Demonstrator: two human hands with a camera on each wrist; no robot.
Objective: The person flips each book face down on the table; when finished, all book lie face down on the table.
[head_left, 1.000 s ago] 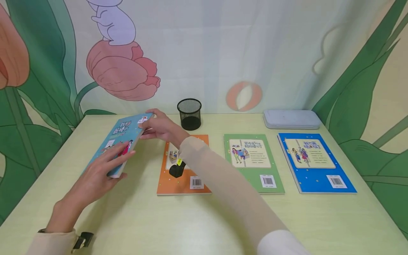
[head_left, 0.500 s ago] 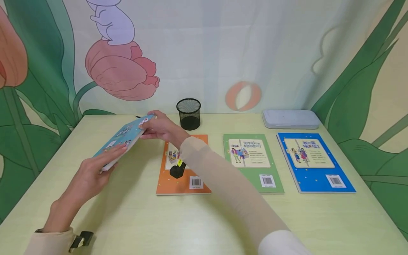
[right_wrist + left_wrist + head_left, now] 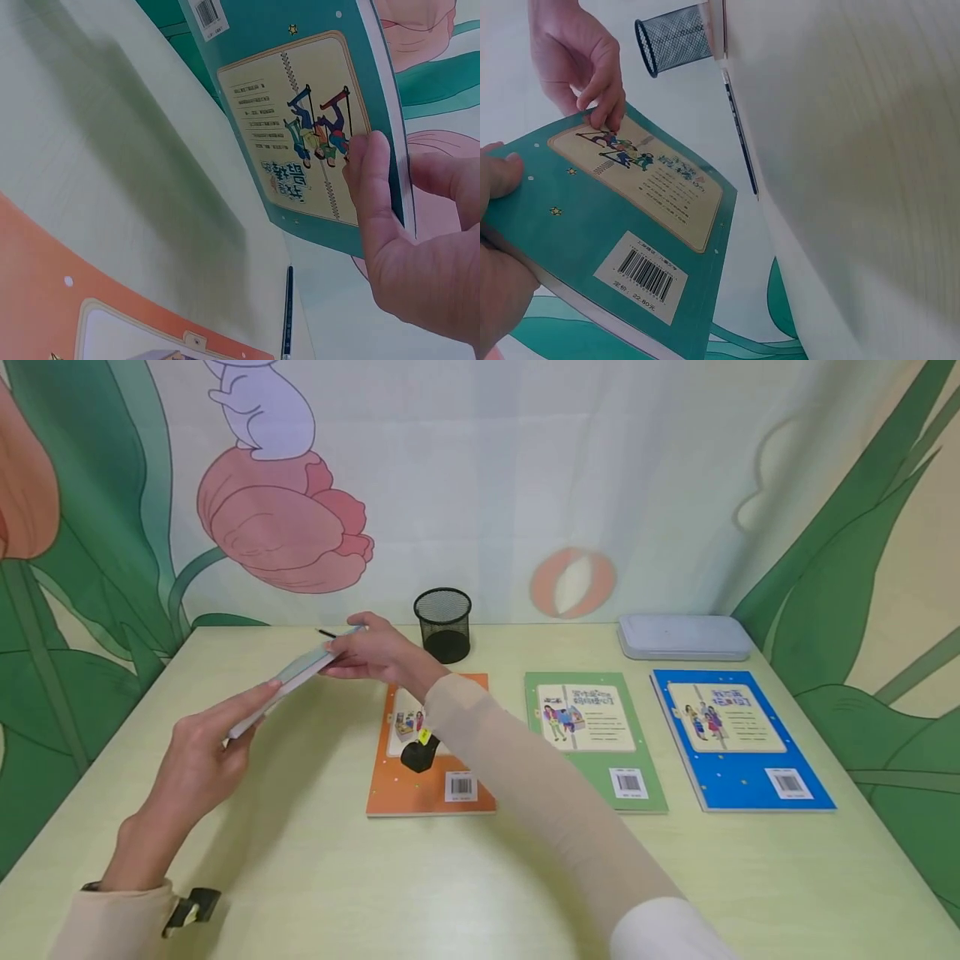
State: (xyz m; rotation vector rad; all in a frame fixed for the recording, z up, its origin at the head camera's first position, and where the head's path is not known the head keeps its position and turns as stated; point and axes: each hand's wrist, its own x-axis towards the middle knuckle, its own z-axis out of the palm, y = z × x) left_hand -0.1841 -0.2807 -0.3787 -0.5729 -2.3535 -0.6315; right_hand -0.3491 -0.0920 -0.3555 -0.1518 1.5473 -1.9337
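Note:
Both hands hold a teal book [image 3: 288, 687] tilted up above the left part of the table. From the head it appears nearly edge-on. Its back cover [image 3: 641, 217], with a barcode and a cartoon panel, faces downward and shows in both wrist views. My left hand [image 3: 206, 747] grips the near end, thumb on one face and fingers on the other. At the far end, my right hand [image 3: 375, 650] pinches the book along its edge; in the right wrist view its fingers [image 3: 371, 180] lie across the back cover. The front cover is mostly hidden.
Orange [image 3: 408, 793], green [image 3: 600, 789] and blue [image 3: 742, 785] books lie in a row on the table [image 3: 450, 885]. A black mesh pen cup [image 3: 444, 631] and a grey case [image 3: 682, 637] stand along the back. A dark pen [image 3: 741, 135] lies behind the held book.
The teal book has tipped until its front cover is almost out of sight. My left hand has risen a little with the near end. The pen behind it has come into view.

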